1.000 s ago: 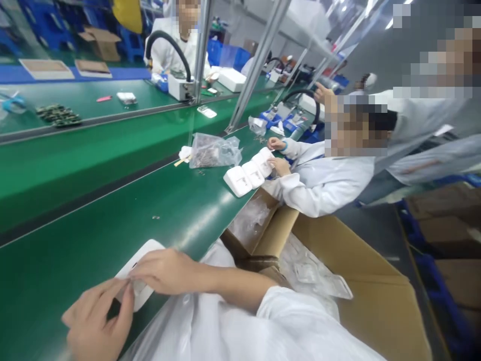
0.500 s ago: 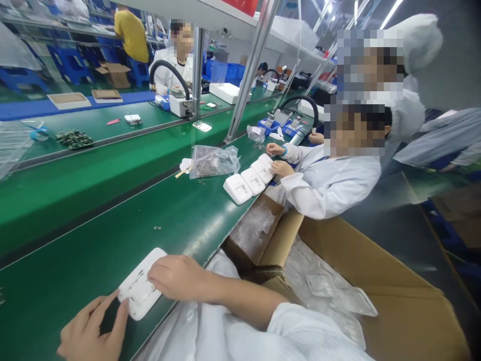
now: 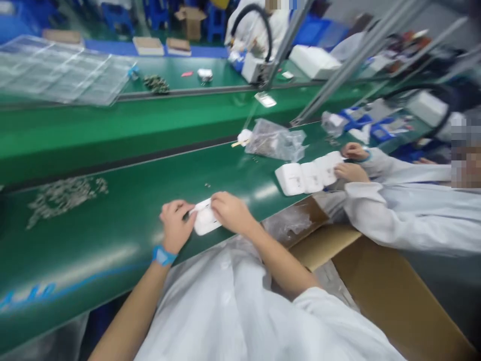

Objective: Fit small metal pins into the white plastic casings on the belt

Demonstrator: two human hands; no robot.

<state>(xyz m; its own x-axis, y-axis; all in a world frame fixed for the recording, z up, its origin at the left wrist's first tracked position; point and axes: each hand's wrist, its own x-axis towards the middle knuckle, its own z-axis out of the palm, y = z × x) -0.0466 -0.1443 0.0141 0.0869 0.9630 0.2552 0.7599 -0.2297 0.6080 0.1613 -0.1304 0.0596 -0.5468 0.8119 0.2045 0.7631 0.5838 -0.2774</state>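
A white, slotted plastic cover (image 3: 206, 223) lies flat on the green work surface in front of me. At its left edge, my left hand (image 3: 177, 224) grips it between thumb and fingers; that wrist wears a blue band. My right hand (image 3: 232, 213) rests over the cover's right part, fingers bent and pressed together at the slots. Whatever is under those fingertips is hidden. Just beyond the cover lies a tiny metal piece (image 3: 207, 185). A spread pile of small metal parts (image 3: 67, 198) is to the left, blurred.
To the right, a co-worker's hands (image 3: 353, 163) touch a row of white housings (image 3: 291, 179). Behind them sits a clear bag of small parts (image 3: 276, 140). Open cardboard boxes (image 3: 394, 286) stand against the table edge at my right. A metal post (image 3: 338, 65) rises beyond the table.
My view has swung left and down, bringing the metal parts pile and my left wristband into sight. Both hands stay at the cover.
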